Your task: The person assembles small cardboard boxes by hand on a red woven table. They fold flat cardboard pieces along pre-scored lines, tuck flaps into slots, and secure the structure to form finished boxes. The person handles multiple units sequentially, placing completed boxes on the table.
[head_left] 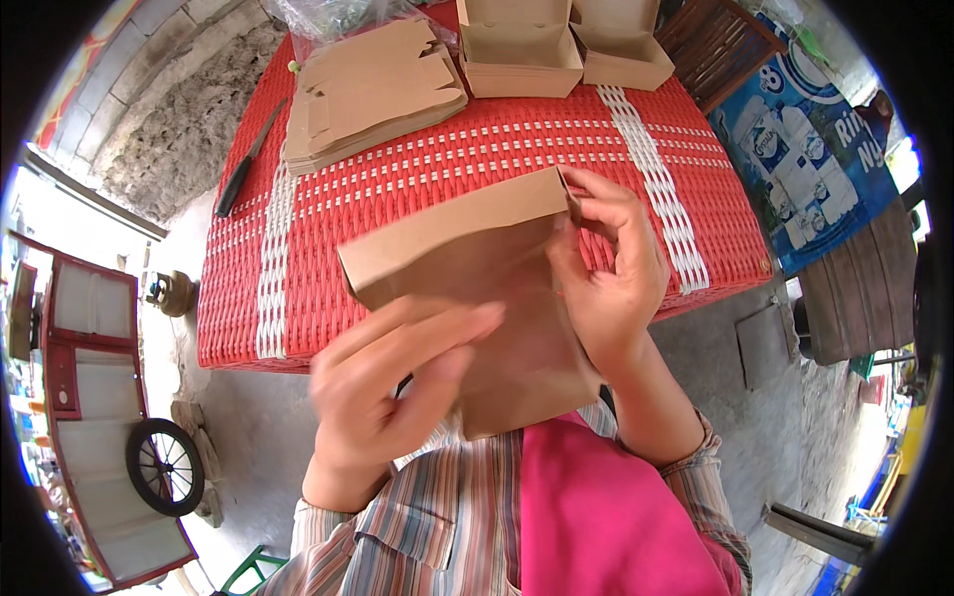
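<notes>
Between my hands is a brown cardboard box (517, 387), partly folded, with one long side wall raised at the far side. My right hand (616, 258) pinches its far right corner, thumb inside and fingers behind the wall. Over the box's left part my left hand (393, 368) is blurred, its fingers stretched out and the thumb apart. It holds nothing I can see; whether it touches the cardboard I cannot tell. Beyond, on the red woven table (497, 149), lies a stack of flat box blanks (373, 89).
Two formed, open-lidded stacks of boxes, one left (522, 74) and one right (626, 65), stand at the table's far side. A black-handled knife (237, 184) lies along the left edge. Clear plastic wrapping (338, 15) is at the back, a wooden chair (720, 50) at the far right.
</notes>
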Demonstrator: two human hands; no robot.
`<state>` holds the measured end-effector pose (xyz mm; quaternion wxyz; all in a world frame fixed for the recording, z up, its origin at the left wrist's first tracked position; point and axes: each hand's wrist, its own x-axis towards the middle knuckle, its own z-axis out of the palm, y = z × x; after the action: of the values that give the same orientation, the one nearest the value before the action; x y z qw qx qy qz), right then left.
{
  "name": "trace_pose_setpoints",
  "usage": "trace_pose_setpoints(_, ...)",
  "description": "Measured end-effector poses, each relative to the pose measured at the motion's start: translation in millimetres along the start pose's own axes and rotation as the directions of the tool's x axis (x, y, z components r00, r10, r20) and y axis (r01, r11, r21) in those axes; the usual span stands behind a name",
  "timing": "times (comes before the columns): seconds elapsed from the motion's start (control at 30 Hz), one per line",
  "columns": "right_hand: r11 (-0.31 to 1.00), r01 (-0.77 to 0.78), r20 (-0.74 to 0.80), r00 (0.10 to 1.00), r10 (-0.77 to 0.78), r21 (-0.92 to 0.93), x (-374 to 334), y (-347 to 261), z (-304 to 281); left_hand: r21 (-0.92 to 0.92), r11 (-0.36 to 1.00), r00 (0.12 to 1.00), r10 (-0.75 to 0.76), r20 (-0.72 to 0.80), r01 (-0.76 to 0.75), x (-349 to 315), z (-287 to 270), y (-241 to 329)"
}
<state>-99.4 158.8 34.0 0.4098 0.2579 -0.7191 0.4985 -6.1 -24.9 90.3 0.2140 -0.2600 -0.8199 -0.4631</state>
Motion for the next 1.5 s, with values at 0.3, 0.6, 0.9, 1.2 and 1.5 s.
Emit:
trace_pose_setpoints(0.3,0.994,-0.106,0.017,0.994,0.106,0.018,-2.5,4.7,0.5,-0.217,0.976,0.928,-0.090,-0.361,0.010,-20.8,9.8,-71.8)
trace_pose_setpoints(0.6,0.999,0.006,0.027,1.000,-0.008,0.054,-2.7,8.2,0.2,-0.325,0.933,0.928,-0.248,-0.278,0.152,-19.3,23.6,-59.3)
trace_pose_setpoints(0.9,0.986,-0.119,0.055,0.992,0.113,0.114,-3.5,12.9,3.3,-0.353,0.895,0.879,-0.381,-0.288,0.272,-13.2,27.0,-56.9)
trace_pose_setpoints(1.2,0.806,-0.530,0.505,0.787,0.354,0.262,-10.9,1.6,-24.5,-0.774,0.517,0.405,-0.837,-0.368,0.365,-4.2,6.5,-71.3)
trace_pose_setpoints(1.5,0.787,-0.614,0.737,0.558,0.382,0.056,-5.7,-29.5,-47.7,-0.808,0.519,0.384,-0.832,-0.401,0.279,-1.6,-3.8,-75.0)
